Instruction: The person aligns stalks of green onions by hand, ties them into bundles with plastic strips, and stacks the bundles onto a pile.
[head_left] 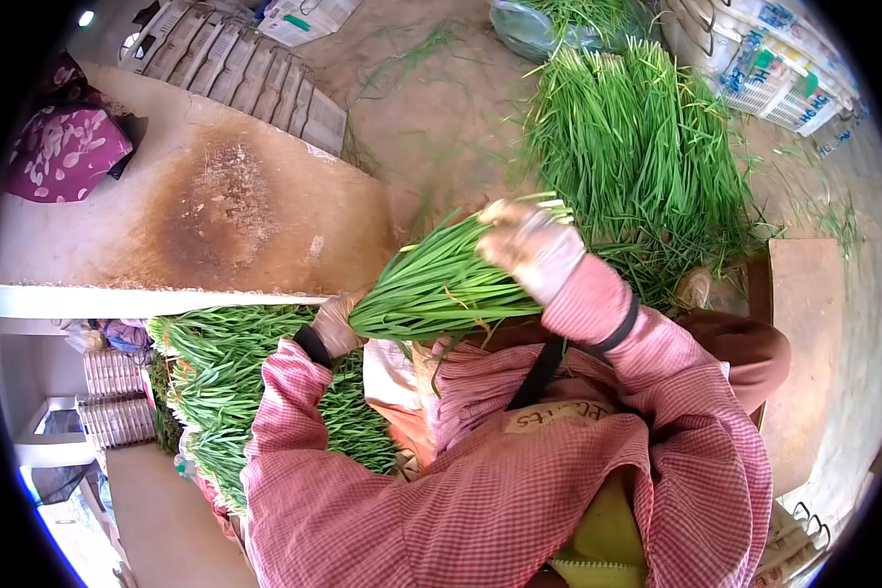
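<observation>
A bunch of long green garlic chives (446, 279) lies crosswise above my lap, with pale stem ends to the right. My left hand (338, 328), in a thin pale glove, is closed on the leafy left end of this bunch; some of its fingers are hidden beneath the leaves. Over the stem end is my right hand (529, 245), gloved too, with dirty fingertips. Its fingers look curled in but are smeared by motion, and what they pinch is hidden. White stems show just beyond it.
Heaped chives (637, 147) lie on the floor ahead, beside a filled plastic bag (519, 29). More chives (235, 382) are stacked to my left, below a stained board (88, 235). Crates (245, 69) stand at back left, a white basket (784, 93) at back right.
</observation>
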Demonstrator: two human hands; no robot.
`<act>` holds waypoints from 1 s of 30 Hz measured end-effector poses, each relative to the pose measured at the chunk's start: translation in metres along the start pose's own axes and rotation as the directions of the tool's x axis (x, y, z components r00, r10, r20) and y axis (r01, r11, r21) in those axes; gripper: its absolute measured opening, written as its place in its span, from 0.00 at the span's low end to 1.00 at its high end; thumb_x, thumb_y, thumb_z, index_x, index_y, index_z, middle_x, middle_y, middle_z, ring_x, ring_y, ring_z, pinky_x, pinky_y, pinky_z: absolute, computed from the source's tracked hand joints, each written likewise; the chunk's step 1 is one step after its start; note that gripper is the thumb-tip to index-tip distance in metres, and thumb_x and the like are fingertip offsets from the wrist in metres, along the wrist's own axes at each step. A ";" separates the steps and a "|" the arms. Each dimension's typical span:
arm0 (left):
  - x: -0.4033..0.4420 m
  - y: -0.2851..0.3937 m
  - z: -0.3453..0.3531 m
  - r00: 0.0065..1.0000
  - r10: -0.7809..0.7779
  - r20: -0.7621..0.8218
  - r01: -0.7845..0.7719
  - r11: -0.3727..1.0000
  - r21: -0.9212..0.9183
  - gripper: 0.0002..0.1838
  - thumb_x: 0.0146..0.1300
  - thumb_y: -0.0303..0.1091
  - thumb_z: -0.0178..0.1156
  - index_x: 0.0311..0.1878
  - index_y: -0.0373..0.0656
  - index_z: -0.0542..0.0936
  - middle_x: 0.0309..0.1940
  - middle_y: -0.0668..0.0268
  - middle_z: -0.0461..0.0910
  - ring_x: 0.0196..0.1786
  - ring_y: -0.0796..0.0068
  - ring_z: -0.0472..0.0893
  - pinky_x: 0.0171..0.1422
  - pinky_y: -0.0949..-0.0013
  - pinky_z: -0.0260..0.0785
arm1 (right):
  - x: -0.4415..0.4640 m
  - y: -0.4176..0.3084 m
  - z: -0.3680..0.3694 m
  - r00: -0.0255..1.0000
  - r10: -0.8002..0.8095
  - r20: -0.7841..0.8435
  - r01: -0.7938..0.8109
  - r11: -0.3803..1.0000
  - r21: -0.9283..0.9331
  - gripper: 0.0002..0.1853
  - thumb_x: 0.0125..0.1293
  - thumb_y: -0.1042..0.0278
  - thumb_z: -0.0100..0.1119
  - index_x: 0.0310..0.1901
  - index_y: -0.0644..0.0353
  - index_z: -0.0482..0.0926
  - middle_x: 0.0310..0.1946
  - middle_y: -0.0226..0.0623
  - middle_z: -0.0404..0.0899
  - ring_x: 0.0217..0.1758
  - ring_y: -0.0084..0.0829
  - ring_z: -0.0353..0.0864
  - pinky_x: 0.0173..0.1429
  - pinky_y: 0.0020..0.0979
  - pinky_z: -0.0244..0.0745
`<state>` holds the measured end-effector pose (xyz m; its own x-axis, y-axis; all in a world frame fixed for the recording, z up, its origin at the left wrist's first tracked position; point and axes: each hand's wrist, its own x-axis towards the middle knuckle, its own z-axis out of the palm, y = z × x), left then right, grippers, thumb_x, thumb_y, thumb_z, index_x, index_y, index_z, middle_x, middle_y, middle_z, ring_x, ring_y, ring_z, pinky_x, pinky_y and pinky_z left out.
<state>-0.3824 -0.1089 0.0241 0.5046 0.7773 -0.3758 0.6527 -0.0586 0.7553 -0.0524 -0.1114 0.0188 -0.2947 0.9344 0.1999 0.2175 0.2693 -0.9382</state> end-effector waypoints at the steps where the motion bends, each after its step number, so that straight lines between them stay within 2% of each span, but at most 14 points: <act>1: -0.003 -0.010 -0.003 0.994 -0.087 0.068 0.105 0.937 -0.333 0.30 0.50 0.23 0.61 0.59 0.42 0.65 0.51 0.67 0.74 0.51 0.81 0.73 0.57 0.75 0.64 | 0.004 0.026 -0.012 0.973 -0.117 -0.197 0.189 0.897 0.401 0.08 0.58 0.70 0.52 0.38 0.58 0.76 0.37 0.34 0.77 0.41 0.29 0.76 0.47 0.32 0.73; 2: -0.009 -0.019 -0.004 0.975 -0.147 0.169 0.221 0.754 -0.618 0.29 0.51 0.21 0.60 0.58 0.42 0.66 0.50 0.68 0.74 0.50 0.81 0.74 0.56 0.75 0.65 | 0.002 0.012 -0.047 0.990 0.057 -0.131 0.093 0.439 0.893 0.03 0.57 0.73 0.52 0.32 0.60 0.75 0.26 0.31 0.75 0.28 0.23 0.73 0.34 0.24 0.73; 5: -0.015 -0.033 0.001 0.915 -0.324 0.240 0.360 0.389 -0.848 0.30 0.44 0.13 0.61 0.54 0.41 0.70 0.45 0.70 0.76 0.44 0.81 0.74 0.46 0.75 0.69 | -0.030 0.028 -0.149 0.810 0.314 -0.496 0.270 0.551 0.790 0.06 0.63 0.69 0.49 0.39 0.60 0.72 0.20 0.25 0.71 0.10 0.13 0.57 0.12 0.15 0.56; 6: -0.022 -0.011 0.006 0.977 -0.168 0.129 0.211 0.814 -0.541 0.32 0.40 0.11 0.61 0.53 0.43 0.71 0.44 0.71 0.77 0.44 0.81 0.74 0.44 0.76 0.69 | -0.042 0.039 -0.163 0.756 0.453 -0.473 0.011 0.713 0.701 0.09 0.62 0.69 0.51 0.44 0.59 0.70 0.21 0.27 0.73 0.13 0.15 0.63 0.15 0.15 0.61; 12: -0.018 -0.011 0.058 0.973 -0.231 -0.024 0.181 0.822 -0.540 0.29 0.39 0.09 0.56 0.48 0.43 0.74 0.39 0.72 0.78 0.39 0.81 0.75 0.40 0.77 0.68 | -0.056 0.046 -0.003 0.770 0.638 -0.015 -0.548 0.674 0.496 0.49 0.48 0.59 0.68 0.65 0.62 0.46 0.49 0.49 0.71 0.33 0.31 0.77 0.32 0.27 0.74; 14: -0.022 -0.005 0.059 0.969 -0.241 0.060 0.235 0.812 -0.534 0.31 0.38 0.09 0.57 0.51 0.43 0.73 0.42 0.69 0.77 0.38 0.77 0.76 0.42 0.74 0.69 | -0.038 0.050 0.005 0.686 0.700 0.199 -0.713 0.592 0.377 0.23 0.56 0.56 0.60 0.48 0.65 0.72 0.21 0.34 0.75 0.19 0.20 0.71 0.20 0.20 0.67; 17: -0.027 0.001 0.047 0.930 -0.219 0.294 0.354 0.743 -0.568 0.34 0.37 0.10 0.59 0.54 0.42 0.71 0.44 0.67 0.77 0.40 0.75 0.76 0.40 0.73 0.71 | -0.040 0.086 -0.039 0.922 0.037 0.386 -0.386 -0.008 0.922 0.09 0.57 0.65 0.58 0.33 0.62 0.75 0.18 0.29 0.72 0.12 0.16 0.66 0.15 0.16 0.66; 20: -0.041 -0.024 0.048 0.856 -0.305 0.417 0.503 0.677 -0.537 0.28 0.40 0.15 0.61 0.50 0.36 0.72 0.37 0.62 0.78 0.37 0.72 0.77 0.40 0.69 0.72 | -0.058 0.034 -0.117 0.919 0.272 -0.285 0.371 -0.359 0.856 0.10 0.58 0.74 0.54 0.42 0.64 0.71 0.21 0.35 0.74 0.15 0.18 0.70 0.14 0.16 0.67; 22: -0.050 -0.041 0.053 0.751 -0.423 0.506 0.651 0.604 -0.460 0.22 0.43 0.19 0.61 0.46 0.32 0.73 0.28 0.59 0.78 0.31 0.70 0.78 0.38 0.69 0.72 | -0.072 0.089 -0.194 0.881 -0.036 -0.472 0.468 -0.091 0.879 0.09 0.62 0.69 0.48 0.38 0.66 0.72 0.22 0.35 0.74 0.17 0.19 0.70 0.16 0.19 0.67; 24: -0.055 -0.057 0.075 0.797 -0.230 0.559 0.600 0.412 -0.686 0.23 0.43 0.18 0.61 0.47 0.32 0.72 0.31 0.57 0.77 0.29 0.70 0.76 0.34 0.70 0.71 | -0.081 0.104 -0.199 0.878 0.411 -0.247 0.090 0.364 0.927 0.08 0.62 0.63 0.51 0.39 0.58 0.74 0.31 0.39 0.78 0.26 0.21 0.77 0.23 0.23 0.72; 25: -0.052 -0.053 0.083 0.828 -0.151 0.541 0.555 0.369 -0.746 0.23 0.43 0.18 0.61 0.47 0.32 0.71 0.32 0.57 0.76 0.29 0.70 0.76 0.33 0.70 0.71 | -0.080 0.081 -0.179 0.575 0.730 -0.370 -0.259 0.591 0.764 0.09 0.61 0.61 0.52 0.39 0.55 0.75 0.34 0.40 0.79 0.29 0.23 0.79 0.25 0.24 0.73; 28: -0.050 -0.036 0.101 0.814 -0.311 0.491 0.581 0.390 -0.715 0.22 0.44 0.16 0.60 0.47 0.33 0.72 0.30 0.59 0.76 0.27 0.71 0.76 0.31 0.71 0.72 | -0.068 0.045 -0.077 0.802 0.569 -0.181 -0.318 0.664 0.677 0.08 0.60 0.74 0.53 0.41 0.59 0.75 0.40 0.38 0.77 0.38 0.28 0.78 0.38 0.26 0.76; 29: -0.051 -0.038 0.104 0.776 -0.375 0.507 0.629 0.402 -0.665 0.22 0.44 0.16 0.59 0.47 0.33 0.72 0.30 0.60 0.76 0.27 0.72 0.76 0.31 0.72 0.72 | -0.061 0.099 -0.028 0.900 0.404 -0.167 0.089 0.204 0.975 0.12 0.60 0.76 0.52 0.47 0.62 0.70 0.43 0.40 0.74 0.38 0.26 0.76 0.33 0.22 0.75; 30: -0.049 -0.033 0.111 0.809 -0.302 0.505 0.588 0.370 -0.719 0.21 0.45 0.16 0.59 0.46 0.33 0.72 0.30 0.60 0.77 0.27 0.72 0.77 0.30 0.74 0.71 | -0.039 0.036 -0.016 0.630 0.769 -0.108 -0.306 0.374 0.876 0.17 0.59 0.78 0.52 0.51 0.66 0.67 0.44 0.42 0.73 0.33 0.25 0.75 0.28 0.24 0.74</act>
<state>-0.3660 -0.2143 -0.0423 0.4958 0.3301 -0.8033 0.1316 0.8857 0.4452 -0.0185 -0.1347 -0.0185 0.0823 0.8208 -0.5652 -0.6434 -0.3894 -0.6591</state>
